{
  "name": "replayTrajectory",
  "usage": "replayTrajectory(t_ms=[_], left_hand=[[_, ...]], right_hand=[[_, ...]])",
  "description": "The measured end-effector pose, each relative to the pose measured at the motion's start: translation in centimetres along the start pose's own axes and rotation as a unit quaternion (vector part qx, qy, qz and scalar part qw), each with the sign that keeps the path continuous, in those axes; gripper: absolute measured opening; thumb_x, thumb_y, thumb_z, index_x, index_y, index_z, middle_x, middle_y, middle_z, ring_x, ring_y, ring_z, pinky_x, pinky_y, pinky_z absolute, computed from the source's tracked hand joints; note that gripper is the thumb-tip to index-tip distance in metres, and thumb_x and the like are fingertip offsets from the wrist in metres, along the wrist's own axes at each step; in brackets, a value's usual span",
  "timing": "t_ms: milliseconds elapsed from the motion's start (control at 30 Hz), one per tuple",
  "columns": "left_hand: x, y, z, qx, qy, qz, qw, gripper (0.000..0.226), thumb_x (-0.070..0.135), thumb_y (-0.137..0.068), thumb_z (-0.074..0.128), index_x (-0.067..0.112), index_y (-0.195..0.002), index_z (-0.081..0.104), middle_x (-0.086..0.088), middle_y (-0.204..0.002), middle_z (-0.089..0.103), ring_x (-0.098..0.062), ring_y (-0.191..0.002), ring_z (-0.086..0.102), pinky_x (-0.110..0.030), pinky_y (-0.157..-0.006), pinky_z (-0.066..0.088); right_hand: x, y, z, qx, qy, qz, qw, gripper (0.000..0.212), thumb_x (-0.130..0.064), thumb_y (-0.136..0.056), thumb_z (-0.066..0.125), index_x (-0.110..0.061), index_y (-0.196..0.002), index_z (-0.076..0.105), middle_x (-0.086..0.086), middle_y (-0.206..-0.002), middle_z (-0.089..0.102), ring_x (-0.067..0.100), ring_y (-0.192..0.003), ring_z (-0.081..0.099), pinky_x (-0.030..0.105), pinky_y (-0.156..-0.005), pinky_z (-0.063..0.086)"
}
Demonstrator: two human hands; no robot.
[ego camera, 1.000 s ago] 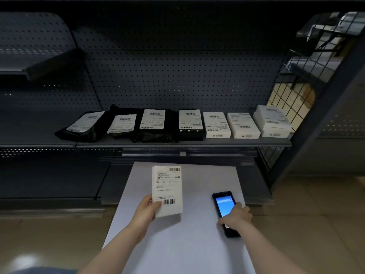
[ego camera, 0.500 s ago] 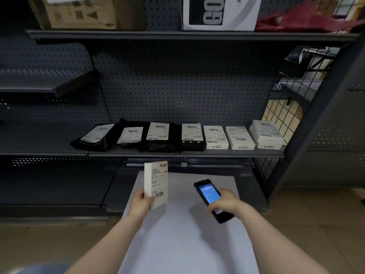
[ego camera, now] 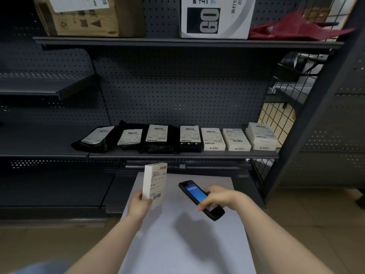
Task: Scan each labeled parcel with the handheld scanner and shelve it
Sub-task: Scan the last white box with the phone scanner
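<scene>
My left hand (ego camera: pixel 139 205) holds a white labeled box parcel (ego camera: pixel 155 183) upright over the white table (ego camera: pixel 177 244), its label turned to the right. My right hand (ego camera: pixel 220 197) grips the black handheld scanner (ego camera: pixel 200 198), lifted off the table, its blue screen lit and its top end aimed left toward the parcel. A small gap separates scanner and parcel. On the grey middle shelf (ego camera: pixel 177 155) behind lie several labeled parcels in a row: black bags (ego camera: pixel 126 138) at the left, white boxes (ego camera: pixel 235 139) at the right.
The top shelf carries a brown carton (ego camera: pixel 83 18), a white printed box (ego camera: pixel 215 16) and a red bag (ego camera: pixel 296 28). A wire mesh panel (ego camera: pixel 276 115) and a slanted grey upright (ego camera: pixel 316 107) stand at the right. Tiled floor lies on both sides of the table.
My right hand picked the scanner up from the table and turned it toward the parcel. My left hand rotated the box so its label faces right. The view tilted upward.
</scene>
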State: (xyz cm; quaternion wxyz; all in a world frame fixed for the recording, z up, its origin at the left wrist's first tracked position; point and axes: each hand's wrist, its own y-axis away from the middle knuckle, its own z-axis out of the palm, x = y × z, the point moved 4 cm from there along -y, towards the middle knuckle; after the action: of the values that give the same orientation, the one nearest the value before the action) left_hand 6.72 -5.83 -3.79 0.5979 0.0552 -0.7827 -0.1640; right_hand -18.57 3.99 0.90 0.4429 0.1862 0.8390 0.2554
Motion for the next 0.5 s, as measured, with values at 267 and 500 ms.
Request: replayTrajectory(t_ms=[267,500], left_hand=[[0.23,-0.06,0.05,0.005,-0.005,0.004,1.0,0.044,-0.006,-0.089,0.051,0.004,-0.132,0.049,-0.018,-0.132,0.057,-0.036,-0.122,0.052,-0.049,-0.097,0.049],[0.07,-0.35,-0.01,0.006,-0.01,-0.001,1.0,0.045,-0.005,-0.09,0.052,0.005,-0.133,0.048,-0.017,-0.132,0.057,-0.036,-0.122,0.053,-0.051,-0.098,0.049]], right_hand=[[-0.43,0.08,-0.02,-0.016,0.0,-0.004,1.0,0.06,-0.036,-0.063,0.081,-0.01,-0.112,0.06,0.005,-0.095,0.068,0.019,-0.088,0.066,0.03,-0.079,0.054],[-0.02,-0.46,0.01,-0.016,-0.008,0.0,1.0,0.06,-0.038,-0.064,0.08,-0.009,-0.113,0.06,0.006,-0.096,0.068,0.019,-0.088,0.066,0.031,-0.081,0.054]])
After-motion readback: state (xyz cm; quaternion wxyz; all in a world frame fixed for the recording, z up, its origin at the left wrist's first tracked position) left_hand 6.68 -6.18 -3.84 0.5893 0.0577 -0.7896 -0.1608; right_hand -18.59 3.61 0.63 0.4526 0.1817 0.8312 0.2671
